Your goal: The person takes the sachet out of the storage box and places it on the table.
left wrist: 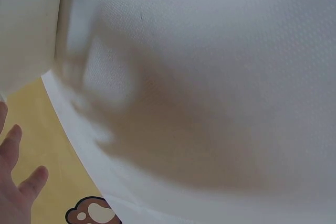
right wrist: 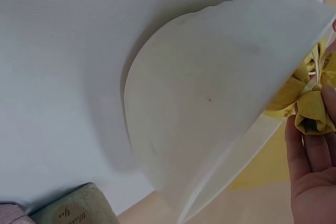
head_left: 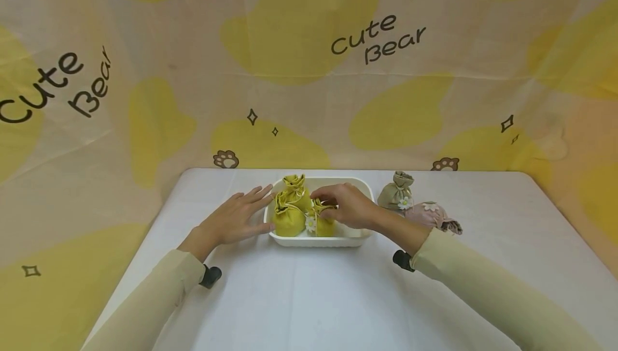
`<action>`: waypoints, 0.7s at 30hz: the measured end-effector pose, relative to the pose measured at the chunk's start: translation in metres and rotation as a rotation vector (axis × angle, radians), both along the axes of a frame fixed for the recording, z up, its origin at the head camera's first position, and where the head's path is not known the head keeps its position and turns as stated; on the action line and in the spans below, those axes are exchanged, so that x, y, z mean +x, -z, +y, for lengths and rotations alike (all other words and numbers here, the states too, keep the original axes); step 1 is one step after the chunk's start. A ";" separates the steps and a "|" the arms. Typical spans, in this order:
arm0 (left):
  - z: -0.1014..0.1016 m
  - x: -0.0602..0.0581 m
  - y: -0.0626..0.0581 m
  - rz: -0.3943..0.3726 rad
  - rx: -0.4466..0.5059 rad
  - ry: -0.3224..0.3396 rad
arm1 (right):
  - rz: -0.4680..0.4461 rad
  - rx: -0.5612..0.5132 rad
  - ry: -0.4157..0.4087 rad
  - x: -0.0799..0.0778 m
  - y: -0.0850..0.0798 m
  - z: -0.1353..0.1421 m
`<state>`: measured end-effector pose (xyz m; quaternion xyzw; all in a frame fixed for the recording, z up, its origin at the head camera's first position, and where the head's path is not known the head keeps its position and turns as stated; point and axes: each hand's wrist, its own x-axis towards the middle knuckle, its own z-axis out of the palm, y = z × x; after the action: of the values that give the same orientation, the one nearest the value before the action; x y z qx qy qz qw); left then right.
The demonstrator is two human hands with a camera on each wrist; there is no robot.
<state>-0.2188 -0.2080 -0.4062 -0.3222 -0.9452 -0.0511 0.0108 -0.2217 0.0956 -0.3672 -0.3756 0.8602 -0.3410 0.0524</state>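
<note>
Three yellow drawstring pouches stand in a white tray (head_left: 309, 242): a rear pouch (head_left: 295, 192), a front left pouch (head_left: 288, 221) and a front right pouch (head_left: 326, 226). A white daisy (head_left: 310, 224) sits between the front two. My right hand (head_left: 352, 206) pinches the gathered neck of the front right pouch, which the right wrist view also shows between fingers and thumb, by the tray wall (right wrist: 210, 87). My left hand (head_left: 236, 217) is at the tray's left end, fingers spread and straight, fingertips right at the rim. In the left wrist view only some left fingers (left wrist: 21, 156) show.
Right of the tray, a grey-green pouch (head_left: 393, 195) stands upright with a daisy on it. Beside it a pink pouch (head_left: 427, 214) lies on its side, close to my right forearm. A white cloth covers the table (head_left: 309, 297). Behind hangs a yellow patterned backdrop (head_left: 299, 29).
</note>
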 end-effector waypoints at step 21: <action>0.001 -0.001 0.001 0.013 -0.007 0.003 | 0.011 -0.077 0.084 -0.006 -0.026 0.032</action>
<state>-0.2196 -0.2073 -0.4070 -0.3240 -0.9448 -0.0455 0.0158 -0.2280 0.1275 -0.3416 -0.3426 0.8617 -0.3737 0.0190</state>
